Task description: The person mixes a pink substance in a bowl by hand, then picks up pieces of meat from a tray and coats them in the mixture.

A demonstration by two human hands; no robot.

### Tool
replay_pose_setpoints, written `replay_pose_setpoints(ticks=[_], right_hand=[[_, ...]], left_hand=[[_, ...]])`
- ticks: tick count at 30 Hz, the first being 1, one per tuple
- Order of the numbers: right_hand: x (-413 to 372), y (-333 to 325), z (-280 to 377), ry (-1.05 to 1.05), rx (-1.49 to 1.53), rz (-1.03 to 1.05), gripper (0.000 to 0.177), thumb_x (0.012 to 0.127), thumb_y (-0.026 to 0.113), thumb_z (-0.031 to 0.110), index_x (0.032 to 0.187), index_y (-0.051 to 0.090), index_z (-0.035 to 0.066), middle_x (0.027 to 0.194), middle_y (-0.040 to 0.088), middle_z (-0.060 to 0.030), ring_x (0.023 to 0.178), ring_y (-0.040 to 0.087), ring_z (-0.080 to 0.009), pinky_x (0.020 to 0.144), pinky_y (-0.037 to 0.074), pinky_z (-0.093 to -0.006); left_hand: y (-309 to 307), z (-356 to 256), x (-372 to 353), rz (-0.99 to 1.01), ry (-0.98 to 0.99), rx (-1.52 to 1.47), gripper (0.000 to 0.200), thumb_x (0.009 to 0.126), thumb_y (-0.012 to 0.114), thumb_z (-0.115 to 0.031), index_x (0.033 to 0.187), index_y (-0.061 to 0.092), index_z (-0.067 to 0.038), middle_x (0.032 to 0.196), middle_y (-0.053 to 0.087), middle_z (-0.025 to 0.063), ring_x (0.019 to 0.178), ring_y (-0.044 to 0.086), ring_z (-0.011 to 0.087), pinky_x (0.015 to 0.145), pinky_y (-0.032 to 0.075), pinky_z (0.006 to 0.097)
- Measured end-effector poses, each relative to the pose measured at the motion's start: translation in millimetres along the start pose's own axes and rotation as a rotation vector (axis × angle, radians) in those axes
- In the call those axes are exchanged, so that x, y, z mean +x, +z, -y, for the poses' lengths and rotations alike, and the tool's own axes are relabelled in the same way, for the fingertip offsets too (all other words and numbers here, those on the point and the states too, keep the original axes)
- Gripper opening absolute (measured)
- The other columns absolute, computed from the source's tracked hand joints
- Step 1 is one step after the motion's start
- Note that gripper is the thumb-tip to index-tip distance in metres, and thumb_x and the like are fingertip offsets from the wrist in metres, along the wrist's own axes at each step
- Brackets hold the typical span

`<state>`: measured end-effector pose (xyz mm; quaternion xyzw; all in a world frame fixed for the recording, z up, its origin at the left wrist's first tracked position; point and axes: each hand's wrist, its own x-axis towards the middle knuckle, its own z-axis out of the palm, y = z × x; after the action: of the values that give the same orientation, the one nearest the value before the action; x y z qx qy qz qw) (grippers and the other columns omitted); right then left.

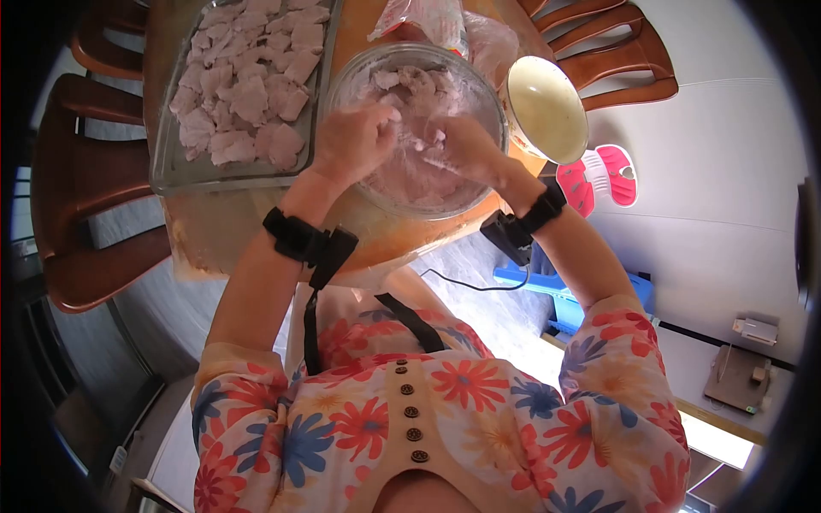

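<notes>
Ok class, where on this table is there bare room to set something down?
Bare: the tabletop between the tray and the near edge. Crowded: around the large bowl, with the tray, plastic bags and cream bowl close by.

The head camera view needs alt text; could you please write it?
A person's left hand and right hand work in a round bowl of powdery pieces, on a table between a rectangular tray of similar pieces and a cream bowl.
</notes>
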<state>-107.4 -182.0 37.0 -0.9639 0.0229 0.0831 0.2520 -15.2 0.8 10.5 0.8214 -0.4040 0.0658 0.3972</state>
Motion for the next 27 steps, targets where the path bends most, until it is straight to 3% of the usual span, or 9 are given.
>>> replay_pose_setpoints(ticks=[6, 8, 10, 14, 18, 20, 23, 25, 27], right_hand=[[3, -1, 3, -0.055, 0.256, -0.043, 0.019, 0.075, 0.068, 0.019, 0.087, 0.061, 0.007, 0.087, 0.064, -0.0132, 0.080, 0.061, -0.0284, 0.072, 0.047, -0.0345], [11, 2, -16, -0.045, 0.328, -0.038, 0.019, 0.075, 0.070, 0.018, 0.087, 0.060, 0.006, 0.090, 0.063, -0.0133, 0.080, 0.060, -0.0272, 0.072, 0.047, -0.0326], [21, 6, -31, -0.069, -0.058, -0.245, 0.023, 0.075, 0.069, 0.020, 0.092, 0.060, 0.008, 0.094, 0.063, -0.0135, 0.087, 0.061, -0.0315, 0.075, 0.047, -0.0366], [22, 12, 1, -0.056, -0.251, -0.324, 0.030, 0.076, 0.066, 0.023, 0.101, 0.057, 0.010, 0.096, 0.063, -0.0143, 0.091, 0.060, -0.0353, 0.076, 0.047, -0.0405], [28, 7, -1, 0.085, -0.170, 0.074, 0.035, 0.077, 0.063, 0.029, 0.106, 0.055, 0.011, 0.099, 0.062, -0.0140, 0.094, 0.058, -0.0358, 0.078, 0.046, -0.0421], [25, 1, -6, 0.096, -0.147, 0.215, 0.033, 0.078, 0.063, 0.028, 0.104, 0.055, 0.011, 0.100, 0.062, -0.0137, 0.095, 0.058, -0.0356, 0.078, 0.046, -0.0422], [22, 4, -22, 0.027, -0.027, 0.092, 0.035, 0.077, 0.063, 0.028, 0.106, 0.054, 0.011, 0.098, 0.062, -0.0144, 0.094, 0.058, -0.0360, 0.079, 0.046, -0.0428], [21, 8, -16, 0.005, -0.214, -0.096, 0.035, 0.077, 0.064, 0.029, 0.106, 0.057, 0.011, 0.095, 0.063, -0.0159, 0.092, 0.060, -0.0346, 0.078, 0.047, -0.0415], [24, 22, -3, 0.021, -0.234, -0.101, 0.037, 0.077, 0.065, 0.029, 0.107, 0.058, 0.010, 0.096, 0.063, -0.0169, 0.091, 0.060, -0.0346, 0.078, 0.047, -0.0409]], left_hand=[[-4, -12, 4, 0.298, -0.017, -0.070, 0.016, 0.074, 0.062, -0.023, 0.081, 0.068, -0.010, 0.080, 0.064, 0.0128, 0.075, 0.062, 0.0317, 0.067, 0.050, 0.0407], [-5, -4, 5, 0.182, -0.071, -0.114, 0.018, 0.074, 0.063, -0.025, 0.079, 0.068, -0.008, 0.076, 0.064, 0.0134, 0.073, 0.062, 0.0312, 0.066, 0.050, 0.0388], [-21, 8, 8, 0.120, -0.161, -0.180, 0.020, 0.074, 0.062, -0.025, 0.081, 0.068, -0.007, 0.075, 0.065, 0.0127, 0.071, 0.063, 0.0296, 0.065, 0.049, 0.0373], [-74, 39, 17, -0.025, -0.456, -0.137, 0.024, 0.077, 0.062, -0.026, 0.088, 0.069, -0.005, 0.072, 0.066, 0.0092, 0.065, 0.062, 0.0205, 0.062, 0.047, 0.0309], [-95, 96, 16, -0.113, -0.622, -0.190, 0.027, 0.077, 0.063, -0.028, 0.090, 0.069, -0.005, 0.073, 0.067, 0.0088, 0.065, 0.062, 0.0183, 0.061, 0.046, 0.0285], [-98, 124, 13, -0.091, -0.611, -0.220, 0.027, 0.077, 0.063, -0.028, 0.090, 0.069, -0.005, 0.073, 0.067, 0.0088, 0.065, 0.062, 0.0185, 0.061, 0.046, 0.0289], [-106, 132, 13, -0.047, -0.594, -0.119, 0.027, 0.076, 0.063, -0.027, 0.092, 0.069, -0.006, 0.072, 0.066, 0.0090, 0.064, 0.061, 0.0188, 0.062, 0.047, 0.0297], [-107, 137, 11, -0.018, -0.579, 0.010, 0.027, 0.076, 0.063, -0.026, 0.093, 0.069, -0.006, 0.071, 0.065, 0.0091, 0.064, 0.061, 0.0189, 0.062, 0.047, 0.0302], [-106, 135, 14, -0.160, -0.532, 0.252, 0.027, 0.076, 0.062, -0.024, 0.097, 0.068, -0.009, 0.067, 0.063, 0.0085, 0.062, 0.060, 0.0193, 0.062, 0.046, 0.0314]])
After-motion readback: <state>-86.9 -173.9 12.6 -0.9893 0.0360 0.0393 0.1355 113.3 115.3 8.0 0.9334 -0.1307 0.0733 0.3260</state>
